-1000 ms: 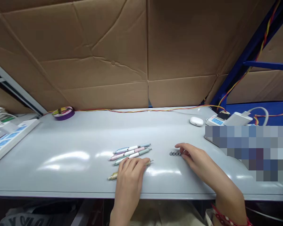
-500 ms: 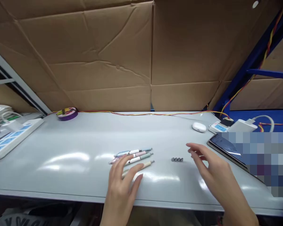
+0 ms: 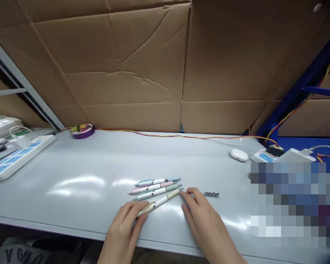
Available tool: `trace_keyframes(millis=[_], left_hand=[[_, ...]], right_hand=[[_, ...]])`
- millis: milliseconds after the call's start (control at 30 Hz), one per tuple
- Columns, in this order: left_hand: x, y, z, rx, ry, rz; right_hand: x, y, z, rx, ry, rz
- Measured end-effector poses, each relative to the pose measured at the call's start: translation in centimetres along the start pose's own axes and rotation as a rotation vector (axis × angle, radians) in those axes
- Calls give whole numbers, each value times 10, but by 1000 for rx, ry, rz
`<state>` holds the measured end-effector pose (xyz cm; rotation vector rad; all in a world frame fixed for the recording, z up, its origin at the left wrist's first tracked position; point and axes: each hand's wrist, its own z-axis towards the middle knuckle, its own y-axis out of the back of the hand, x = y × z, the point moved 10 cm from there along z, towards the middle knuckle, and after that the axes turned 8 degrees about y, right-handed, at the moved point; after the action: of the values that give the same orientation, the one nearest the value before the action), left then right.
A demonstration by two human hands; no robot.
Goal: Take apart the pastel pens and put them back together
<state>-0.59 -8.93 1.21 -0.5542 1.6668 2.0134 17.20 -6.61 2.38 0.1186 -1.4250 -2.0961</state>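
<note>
Several pastel pens lie side by side on the grey table. The nearest one, a beige pen, lies at a slant. My left hand pinches its lower end at the clip. My right hand has its fingertips at the pen's tip end, fingers slightly apart. A short row of small grey metal parts sits just right of my right hand, untouched.
A roll of purple tape and a twisted red-yellow wire run along the cardboard back wall. White power strips sit at the left. A white earbud case and chargers are at the right.
My right hand left the grey parts and came left to the beige pen's tip. My left hand slid back to the pen's lower end. The camera tilted slightly.
</note>
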Motion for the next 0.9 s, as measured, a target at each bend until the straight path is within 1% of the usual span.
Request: trace_keyframes(millis=[67,133,200,267,300,333,367,400,433,467,533,567,633,700,767,833,900], left_hand=[[-5,-2,3,-16,-24,13],[-14,0,5,-71,-68,39],[-28,5,5,-151,-137,61],[-46,8,5,-204,-215,56],[-56,7,5,-197,-254,50],[-63,4,6,-172,-274,53],[-67,-1,8,-139,-272,69],[-68,-5,10,-112,-249,93],[-66,-9,13,-101,-212,120],[-62,-11,15,-110,-173,147],[-54,-12,17,-167,-102,182],[-50,-12,17,-200,-76,188],[-45,-12,16,-246,-32,183],[-43,-12,15,-267,2,176],[-45,-11,15,-265,21,174],[-46,-11,16,-249,30,151],[-45,-10,16,-237,16,97]], right_hand=[[2,0,2,-23,26,-28],[2,0,2,-35,30,-16],[4,1,2,-45,23,100],[5,8,0,-85,29,318],[4,16,-1,-144,33,413],[-1,28,-5,-236,29,466],[-9,42,-9,-347,16,465],[-19,57,-16,-465,-17,403],[-31,68,-23,-544,-66,305],[-41,74,-28,-561,-102,198],[-60,72,-30,-477,-158,55],[-66,68,-30,-425,-154,25],[-74,56,-27,-319,-124,25],[-74,45,-25,-244,-94,58],[-72,44,-25,-242,-88,86],[-70,51,-27,-298,-110,132],[-70,61,-30,-380,-161,212]])
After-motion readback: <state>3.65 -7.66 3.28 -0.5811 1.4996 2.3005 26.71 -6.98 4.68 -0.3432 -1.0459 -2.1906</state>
